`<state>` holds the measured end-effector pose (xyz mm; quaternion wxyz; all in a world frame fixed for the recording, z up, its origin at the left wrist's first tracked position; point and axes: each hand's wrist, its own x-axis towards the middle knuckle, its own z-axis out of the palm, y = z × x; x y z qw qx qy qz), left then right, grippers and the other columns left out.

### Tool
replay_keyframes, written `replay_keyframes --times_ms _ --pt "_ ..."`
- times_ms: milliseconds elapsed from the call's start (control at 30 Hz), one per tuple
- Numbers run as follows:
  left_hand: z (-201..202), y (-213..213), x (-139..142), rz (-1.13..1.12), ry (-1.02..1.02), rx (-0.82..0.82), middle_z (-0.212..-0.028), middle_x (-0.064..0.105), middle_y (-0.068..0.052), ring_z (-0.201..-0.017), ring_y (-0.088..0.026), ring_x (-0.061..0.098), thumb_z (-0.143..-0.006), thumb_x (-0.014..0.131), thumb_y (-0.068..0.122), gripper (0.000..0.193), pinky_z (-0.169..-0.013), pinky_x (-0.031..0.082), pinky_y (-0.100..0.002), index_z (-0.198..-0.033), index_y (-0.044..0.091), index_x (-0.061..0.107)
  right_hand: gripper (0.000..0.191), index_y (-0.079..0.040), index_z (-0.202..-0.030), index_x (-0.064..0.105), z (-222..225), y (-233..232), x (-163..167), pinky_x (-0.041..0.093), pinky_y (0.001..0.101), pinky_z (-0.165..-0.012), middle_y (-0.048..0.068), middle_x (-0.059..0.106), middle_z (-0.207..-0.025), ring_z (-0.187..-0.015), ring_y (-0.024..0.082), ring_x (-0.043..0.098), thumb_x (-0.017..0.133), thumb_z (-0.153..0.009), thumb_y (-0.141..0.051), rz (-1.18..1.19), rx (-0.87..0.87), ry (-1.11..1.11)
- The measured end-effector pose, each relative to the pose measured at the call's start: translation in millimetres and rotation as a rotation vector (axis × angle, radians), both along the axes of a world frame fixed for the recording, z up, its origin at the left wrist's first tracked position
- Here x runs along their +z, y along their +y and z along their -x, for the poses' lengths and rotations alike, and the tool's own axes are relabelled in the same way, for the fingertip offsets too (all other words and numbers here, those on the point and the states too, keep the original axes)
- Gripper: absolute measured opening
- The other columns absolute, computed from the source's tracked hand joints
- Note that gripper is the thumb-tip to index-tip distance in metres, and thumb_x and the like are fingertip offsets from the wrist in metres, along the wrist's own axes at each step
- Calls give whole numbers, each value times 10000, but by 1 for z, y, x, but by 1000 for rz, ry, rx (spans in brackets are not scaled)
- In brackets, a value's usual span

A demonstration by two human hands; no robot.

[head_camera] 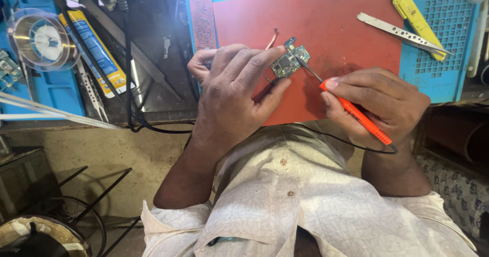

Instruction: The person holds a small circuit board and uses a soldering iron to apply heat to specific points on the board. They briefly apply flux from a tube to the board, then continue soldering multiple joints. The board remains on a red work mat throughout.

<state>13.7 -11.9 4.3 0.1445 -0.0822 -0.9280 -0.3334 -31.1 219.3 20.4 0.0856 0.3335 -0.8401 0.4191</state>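
My left hand (232, 91) pinches a small green circuit board (289, 62) between thumb and forefinger, holding it just over the red work mat (346, 28). My right hand (379, 104) grips an orange probe (356, 114) like a pen. Its thin metal tip (303, 66) touches the right side of the board. A black lead runs from the probe's rear end toward my body. A thin red wire (272, 38) curls out behind the board.
Metal tweezers (402, 33) and a yellow tool (415, 20) lie on the blue perforated tray (448, 58) at the right. A clear spool (41, 38), a yellow and blue tube (97, 51) and black cables (132, 84) crowd the left of the bench.
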Motion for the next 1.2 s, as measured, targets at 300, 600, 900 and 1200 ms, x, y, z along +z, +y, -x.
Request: replay_keyframes --times_ms 300,600,900,1200 --pt "0 0 0 1 6 2 -1155 694 60 -1180 -155 616 -962 839 319 416 -1091 273 -461 -1311 191 653 175 16 -956 732 -1 -3 3 593 313 -724 133 722 -929 -835 255 732 842 -821 32 -11 -8 4" --pt "0 0 -1 -2 5 -1 -1153 693 60 -1179 -157 620 -966 841 316 409 -1075 282 -456 -1308 192 655 173 23 -954 728 1 -4 6 592 323 -721 134 716 -932 -831 257 731 838 -822 44 -15 4 -3" --pt "0 0 -2 0 10 1 -1150 696 61 -1178 -158 616 -958 839 315 408 -1075 276 -463 -1301 190 658 175 30 -945 731 1 -2 4 585 315 -696 139 717 -910 -810 256 728 836 -807 47 -22 8 25" --pt "0 0 -2 -8 8 1 -1163 696 69 -1190 -152 613 -966 838 321 410 -1084 273 -467 -1310 198 654 181 25 -959 734 1 -1 3 586 315 -712 136 719 -912 -814 253 729 835 -809 44 -25 6 19"
